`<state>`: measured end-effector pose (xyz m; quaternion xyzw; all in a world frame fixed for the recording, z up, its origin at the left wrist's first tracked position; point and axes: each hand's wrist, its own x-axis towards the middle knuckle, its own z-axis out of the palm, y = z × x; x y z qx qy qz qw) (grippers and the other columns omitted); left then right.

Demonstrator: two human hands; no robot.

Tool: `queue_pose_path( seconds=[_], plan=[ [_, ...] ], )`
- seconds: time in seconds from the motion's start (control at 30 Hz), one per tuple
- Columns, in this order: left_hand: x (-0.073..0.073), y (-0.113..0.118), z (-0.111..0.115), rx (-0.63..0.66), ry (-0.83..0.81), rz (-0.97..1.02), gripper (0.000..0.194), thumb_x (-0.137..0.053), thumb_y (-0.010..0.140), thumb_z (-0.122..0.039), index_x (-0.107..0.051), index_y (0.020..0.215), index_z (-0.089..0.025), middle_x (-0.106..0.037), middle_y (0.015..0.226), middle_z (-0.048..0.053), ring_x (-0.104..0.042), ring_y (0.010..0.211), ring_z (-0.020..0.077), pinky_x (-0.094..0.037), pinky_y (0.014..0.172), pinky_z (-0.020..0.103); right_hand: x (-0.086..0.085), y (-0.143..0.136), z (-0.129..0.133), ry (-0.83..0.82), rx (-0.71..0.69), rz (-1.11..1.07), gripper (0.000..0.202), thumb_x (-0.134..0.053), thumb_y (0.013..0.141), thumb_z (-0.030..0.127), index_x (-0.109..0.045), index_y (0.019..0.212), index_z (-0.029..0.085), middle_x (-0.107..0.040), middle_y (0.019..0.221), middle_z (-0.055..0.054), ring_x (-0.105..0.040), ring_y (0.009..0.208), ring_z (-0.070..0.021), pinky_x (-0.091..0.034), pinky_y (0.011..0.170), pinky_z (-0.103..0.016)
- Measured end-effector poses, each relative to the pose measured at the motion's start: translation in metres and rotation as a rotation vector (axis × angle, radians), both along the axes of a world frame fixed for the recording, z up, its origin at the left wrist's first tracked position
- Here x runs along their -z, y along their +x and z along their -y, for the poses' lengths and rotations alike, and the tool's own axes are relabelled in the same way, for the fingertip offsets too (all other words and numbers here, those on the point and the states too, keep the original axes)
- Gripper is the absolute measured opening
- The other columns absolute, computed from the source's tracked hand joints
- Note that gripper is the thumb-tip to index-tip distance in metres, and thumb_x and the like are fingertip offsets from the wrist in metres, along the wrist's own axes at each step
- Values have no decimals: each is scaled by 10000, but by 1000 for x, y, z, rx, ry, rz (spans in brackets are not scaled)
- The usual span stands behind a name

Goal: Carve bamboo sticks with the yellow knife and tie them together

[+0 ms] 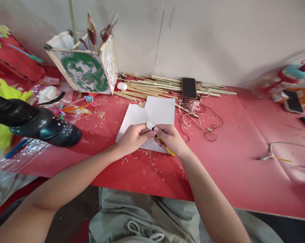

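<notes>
Above white paper sheets [160,109] on the red table, my two hands meet. My right hand [169,136] is closed round a yellow-handled knife [170,151], its pale blade pointing up and to the left. Thin brownish sticks [144,131] are pinched between the thumb and fingers of my left hand [132,137], close beside the blade. The fingers partly cover the sticks and the knife. Small pale shavings [144,153] lie scattered on the table around the paper.
Bamboo strips [144,88] and a phone [189,88] lie along the wall. A paper lantern box [85,69] with a green dragon stands back left. A dark bottle [47,126] lies at left. Tangled thread [192,107], a cable [271,152] and another phone [293,101] are to the right.
</notes>
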<state>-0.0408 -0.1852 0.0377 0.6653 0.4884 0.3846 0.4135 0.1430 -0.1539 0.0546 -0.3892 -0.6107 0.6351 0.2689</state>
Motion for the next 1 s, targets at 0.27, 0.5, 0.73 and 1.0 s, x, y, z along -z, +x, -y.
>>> queue_pose_path(
  seconds=[0.27,0.5,0.73,1.0],
  plan=[
    [-6,-1,0,-12,34,-26,350,-602,954,-494,-621,831,-166,-517,674,-26,-406,632,102,-313,577,245,6,-8,3,135,86,33,399,-530,950,480,-520,669,198,-463,501,41,-355,431,-74,-290,436,-227],
    [-1,6,3,-14,-18,-13,434,-613,931,-539,-538,711,-173,-308,617,-48,-303,577,94,-232,523,252,3,-8,3,184,275,4,393,-548,944,508,-554,707,195,-482,503,30,-390,421,-86,-300,426,-237],
    [1,8,2,-14,-191,275,278,-512,992,-480,-531,948,-206,-411,643,-47,-365,555,100,-286,506,247,4,-7,2,74,266,-83,419,-569,924,582,-555,755,199,-463,497,46,-379,394,-78,-286,402,-229],
    [-3,5,0,-59,-214,360,298,-466,1004,-422,-570,861,-182,-511,691,-3,-459,629,113,-363,569,260,5,-6,2,67,259,-100,387,-566,937,545,-555,768,197,-470,506,45,-371,396,-73,-272,405,-229]
  ],
)
